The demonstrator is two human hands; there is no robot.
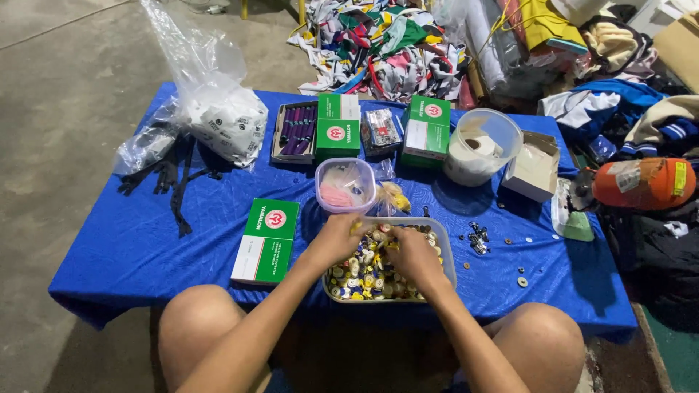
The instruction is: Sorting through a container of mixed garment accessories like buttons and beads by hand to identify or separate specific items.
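Resting among small round pieces, both hands work inside one clear tray (445,256) set at the table's near edge between the person's knees. Left hand (336,239): fingers curled down into the buttons (364,276), seemingly pinched on something small; what exactly cannot be told. Right hand (413,255): fingers bent together over the same heap, grip hidden. Just beyond the hands: a small tub (345,185) holding pink material, touching the tray's far rim. Left of the left hand: a green box (266,240), lying flat. Right of the right hand: loose metal bits (478,239) scattered on the blue cloth (145,240). Farther out: two more green boxes, an open box of purple items (295,132), a large bucket (482,145) and a plastic bag (218,109). Risk, as judged: the tray sits close to the edge, so a push from either wrist could tip it and spill the buttons to the floor.
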